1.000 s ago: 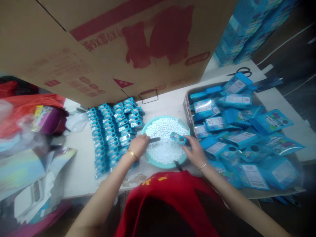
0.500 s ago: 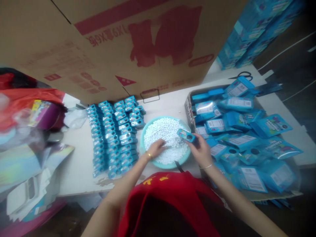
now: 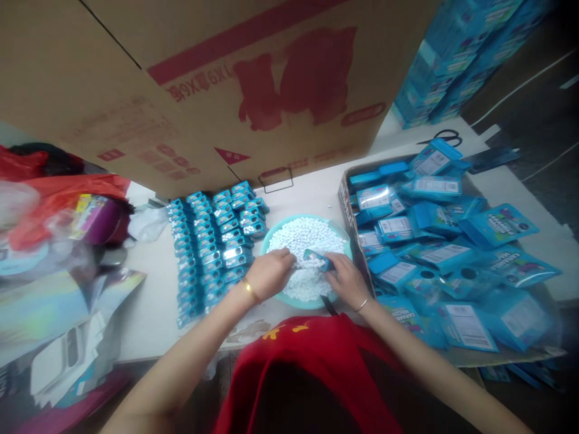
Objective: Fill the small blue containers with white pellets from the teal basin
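Note:
A light turquoise bowl (image 3: 296, 305) full of small white pellets (image 3: 303, 232) stands in front of me on the table. Over the bowl, my right hand (image 3: 347, 278) grips a small blue box (image 3: 315, 260) by its right end. White pellets show along the box's upper side. My left hand (image 3: 272, 272) is at the bowl's left side with its fingers curled together, close to the box's left end. Some pellets lie by its fingertips, but what is inside the fingers is hidden. A dark handle (image 3: 329, 305) sticks out over the bowl's near rim.
Rows of small blue boxes (image 3: 210, 256) stand left of the bowl. To the right, a carton tray (image 3: 349, 202) holds blue packets (image 3: 441, 256). A large cardboard box (image 3: 190, 126) rises behind. Scissors (image 3: 446, 138) lie at the back right; bags and papers (image 3: 40, 307) crowd the left.
My right hand has brought the small box left and lower over the pellets. My left hand has drawn back slightly left, and its fingers have come up near the box.

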`<act>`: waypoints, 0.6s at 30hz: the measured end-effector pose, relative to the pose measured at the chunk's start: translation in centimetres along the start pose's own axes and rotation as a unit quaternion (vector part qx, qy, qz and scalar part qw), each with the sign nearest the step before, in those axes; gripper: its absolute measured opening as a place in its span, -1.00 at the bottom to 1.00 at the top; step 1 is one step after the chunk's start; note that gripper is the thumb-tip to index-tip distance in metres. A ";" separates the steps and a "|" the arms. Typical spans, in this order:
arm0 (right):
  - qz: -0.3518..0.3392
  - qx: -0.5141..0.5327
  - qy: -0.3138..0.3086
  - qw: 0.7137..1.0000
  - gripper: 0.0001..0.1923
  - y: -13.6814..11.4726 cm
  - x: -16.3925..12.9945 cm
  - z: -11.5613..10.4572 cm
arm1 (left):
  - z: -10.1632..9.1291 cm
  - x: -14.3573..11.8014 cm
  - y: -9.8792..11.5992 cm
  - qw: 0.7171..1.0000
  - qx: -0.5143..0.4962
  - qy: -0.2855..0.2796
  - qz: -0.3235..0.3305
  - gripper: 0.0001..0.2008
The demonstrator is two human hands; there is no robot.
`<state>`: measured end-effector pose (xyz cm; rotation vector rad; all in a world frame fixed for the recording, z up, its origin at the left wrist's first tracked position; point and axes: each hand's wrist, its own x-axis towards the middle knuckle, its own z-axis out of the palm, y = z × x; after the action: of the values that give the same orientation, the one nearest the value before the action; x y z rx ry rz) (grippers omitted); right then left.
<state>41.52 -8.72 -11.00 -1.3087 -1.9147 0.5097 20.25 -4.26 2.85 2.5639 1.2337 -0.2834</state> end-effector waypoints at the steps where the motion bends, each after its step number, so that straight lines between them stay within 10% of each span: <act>1: -0.004 0.003 -0.002 1.000 -0.60 -0.1 0.0 0.2 | -0.7 0.2 0.9 0.999 0.040 -0.016 -0.009 -0.81; 6: 0.004 0.032 0.007 0.999 -0.65 -0.4 -0.1 0.5 | -3.5 0.0 4.4 0.990 0.133 -0.047 0.002 -0.81; 10: 0.035 0.074 0.011 0.997 -0.66 -0.6 -0.5 0.5 | -4.4 -1.0 3.3 0.994 0.110 -0.015 -0.016 -0.87; 15: 0.050 0.125 0.004 0.991 -0.69 -1.8 -0.5 0.8 | -0.9 -1.1 -0.5 0.995 -0.090 0.048 0.007 -0.41; 18: 0.048 0.152 -0.012 0.987 -0.73 -3.5 0.3 1.3 | 2.3 -0.5 -2.1 0.985 -0.163 0.045 0.042 -0.50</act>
<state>38.27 -9.72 -9.35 -1.2019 -1.7168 0.8343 18.20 -4.13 0.50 2.3566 1.0952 0.0509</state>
